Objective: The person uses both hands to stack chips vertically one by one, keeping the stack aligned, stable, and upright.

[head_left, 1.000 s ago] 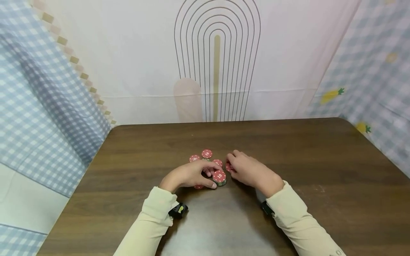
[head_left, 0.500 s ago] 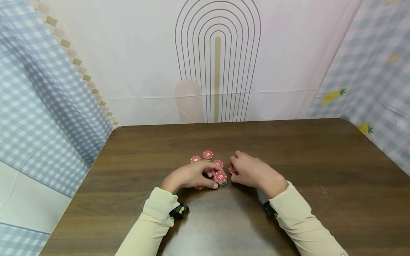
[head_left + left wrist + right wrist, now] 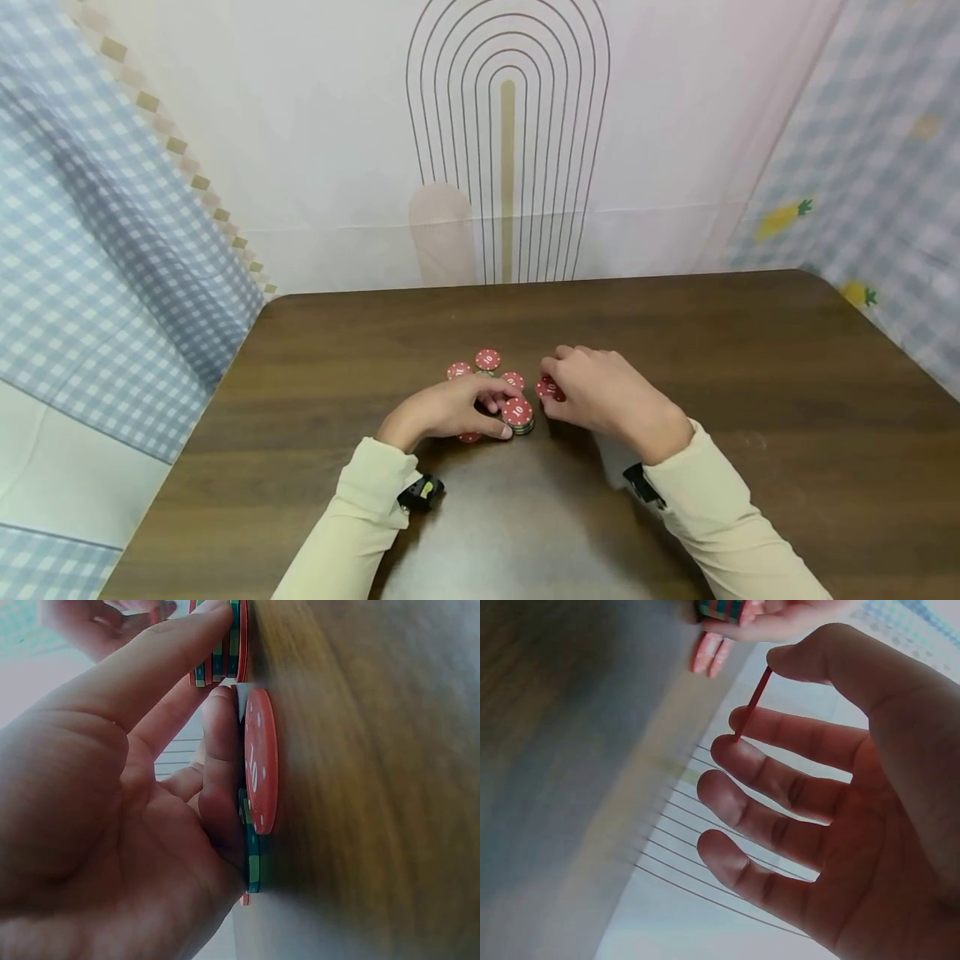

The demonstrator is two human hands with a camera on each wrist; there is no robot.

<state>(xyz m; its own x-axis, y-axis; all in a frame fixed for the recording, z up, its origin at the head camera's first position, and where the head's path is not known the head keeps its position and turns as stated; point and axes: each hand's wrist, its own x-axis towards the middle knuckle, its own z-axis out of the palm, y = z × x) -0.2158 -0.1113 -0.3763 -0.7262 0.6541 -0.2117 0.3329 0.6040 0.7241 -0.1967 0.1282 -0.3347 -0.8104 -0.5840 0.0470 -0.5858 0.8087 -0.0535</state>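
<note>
In the head view my left hand [image 3: 450, 408] reaches round a short stack of poker chips [image 3: 517, 412], thumb on the near side and fingers on the far side. A red chip marked 10 tops the stack; green and red edges show in the left wrist view. Just right of it, my right hand [image 3: 607, 398] pinches one red poker chip [image 3: 550, 388] between thumb and fingertips. Seen edge-on in the right wrist view, that chip [image 3: 753, 703] is raised off the table, the other fingers spread loosely.
Loose red chips lie beyond the left hand, among them one farthest back [image 3: 487, 359] and one at the left [image 3: 459, 370]. Under the left palm a red chip [image 3: 262, 761] leans over a green chip [image 3: 253, 870]. Patterned cloths [image 3: 337, 125] hang behind the brown table [image 3: 675, 333].
My right hand has shifted slightly right, away from the stack, with the red chip still pinched. The left hand keeps its grip on the stack, almost unmoved.
</note>
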